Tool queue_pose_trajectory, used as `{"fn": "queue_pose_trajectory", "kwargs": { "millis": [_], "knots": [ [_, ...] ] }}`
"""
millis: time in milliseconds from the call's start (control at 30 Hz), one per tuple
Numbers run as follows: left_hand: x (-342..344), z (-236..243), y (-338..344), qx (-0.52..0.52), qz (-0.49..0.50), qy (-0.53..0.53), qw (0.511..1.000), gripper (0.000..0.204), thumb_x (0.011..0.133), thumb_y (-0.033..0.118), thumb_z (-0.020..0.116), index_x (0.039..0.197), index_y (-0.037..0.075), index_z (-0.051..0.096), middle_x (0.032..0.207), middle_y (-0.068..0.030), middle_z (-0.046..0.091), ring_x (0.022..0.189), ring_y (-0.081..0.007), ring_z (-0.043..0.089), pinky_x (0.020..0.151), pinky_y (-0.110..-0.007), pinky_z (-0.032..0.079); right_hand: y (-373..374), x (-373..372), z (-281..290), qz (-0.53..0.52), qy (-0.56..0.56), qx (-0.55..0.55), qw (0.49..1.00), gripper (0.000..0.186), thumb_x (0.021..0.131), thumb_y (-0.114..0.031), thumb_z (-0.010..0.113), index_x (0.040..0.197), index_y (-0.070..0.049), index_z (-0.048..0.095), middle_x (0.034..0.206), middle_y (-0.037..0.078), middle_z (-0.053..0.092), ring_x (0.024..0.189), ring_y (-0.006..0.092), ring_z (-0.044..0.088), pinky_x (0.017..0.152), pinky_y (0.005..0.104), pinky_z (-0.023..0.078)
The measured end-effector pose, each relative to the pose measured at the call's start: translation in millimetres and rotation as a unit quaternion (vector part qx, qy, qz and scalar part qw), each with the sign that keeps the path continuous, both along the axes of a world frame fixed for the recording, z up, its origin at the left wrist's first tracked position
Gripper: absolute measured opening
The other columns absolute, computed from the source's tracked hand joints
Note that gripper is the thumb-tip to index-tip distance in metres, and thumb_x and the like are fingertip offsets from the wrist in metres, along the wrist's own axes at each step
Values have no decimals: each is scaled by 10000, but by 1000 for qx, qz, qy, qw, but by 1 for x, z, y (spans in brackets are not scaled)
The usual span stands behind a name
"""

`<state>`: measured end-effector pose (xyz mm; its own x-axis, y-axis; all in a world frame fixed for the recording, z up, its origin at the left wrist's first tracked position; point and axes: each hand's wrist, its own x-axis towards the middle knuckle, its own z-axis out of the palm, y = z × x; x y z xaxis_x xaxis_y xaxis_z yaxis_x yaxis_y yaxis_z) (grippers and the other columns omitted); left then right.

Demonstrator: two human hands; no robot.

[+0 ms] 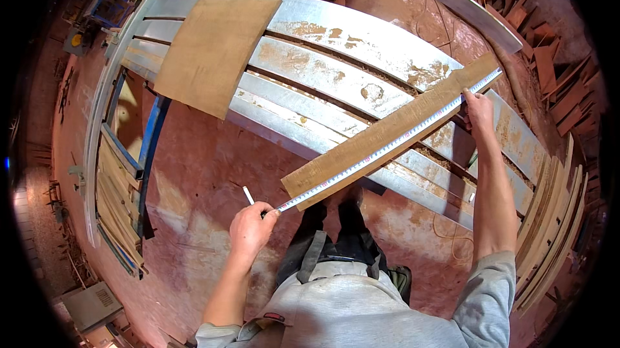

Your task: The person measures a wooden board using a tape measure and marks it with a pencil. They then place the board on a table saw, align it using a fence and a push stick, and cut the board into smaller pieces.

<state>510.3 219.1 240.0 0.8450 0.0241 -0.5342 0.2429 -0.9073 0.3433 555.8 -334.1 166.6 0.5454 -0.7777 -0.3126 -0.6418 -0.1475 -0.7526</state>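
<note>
A long brown wooden board [374, 141] lies diagonally across the metal-slatted bench [336, 18], with a white tape measure [400, 140] stretched along its lower edge. My left hand [254, 225] is closed at the board's near left end, gripping the tape's end along with a thin white stick [247, 195]; whether it holds the case is unclear. At the board's far right part, my right hand [478, 109] pinches the tape against the wood, and the tape runs a little past it. A square tan panel [213, 51] rests on the bench to the upper left.
Stacked wooden strips [113, 193] sit beside blue metal frames on the left, and curved-looking planks [549, 219] stand at the right. Wood offcuts [565, 89] pile at the upper right. Equipment [77, 38] is at the upper left. My feet are on a reddish floor [187, 173].
</note>
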Motion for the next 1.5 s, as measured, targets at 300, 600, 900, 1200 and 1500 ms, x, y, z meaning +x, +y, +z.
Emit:
{"fn": "queue_pose_trajectory", "kwargs": {
  "millis": [300,600,900,1200,1500],
  "knots": [
    [3,-3,-20,-21,8,-18,1000,237,853,280,692,935,73,771,854,-179,730,843,-347,718,769,-431,548,-2,-8,7,8,-23,113,993,320,988,-366,637,874,-68,641,647,-11,502,472,92,436,378,269,317],
    [-1,-18,-10,-16,-26,-38,999,235,853,218,669,924,5,735,818,-218,709,799,-347,711,759,-424,532,-43,-99,56,-5,-16,44,999,283,921,-291,669,931,-8,670,768,61,661,546,132,574,459,310,446],
    [2,-19,-2,-10,-25,-36,999,258,852,244,653,935,16,740,794,-175,709,758,-278,695,733,-383,532,29,-137,30,150,160,-241,945,524,890,-403,725,1155,34,608,1084,257,699,1027,433,666,867,503,522],
    [-2,-30,-1,-56,2,-33,998,232,850,196,665,937,-8,735,797,-177,713,746,-257,690,744,-375,531,32,-139,36,124,105,-212,964,453,893,-295,735,1207,-10,576,1095,256,696,1025,434,663,833,520,522],
    [-4,-29,-2,-52,5,-23,998,222,859,174,653,906,-37,702,775,-172,696,714,-219,662,699,-375,517,38,-215,41,172,164,-183,954,419,878,-309,731,1150,5,671,1018,222,729,964,409,688,823,493,533]
  ]
}}
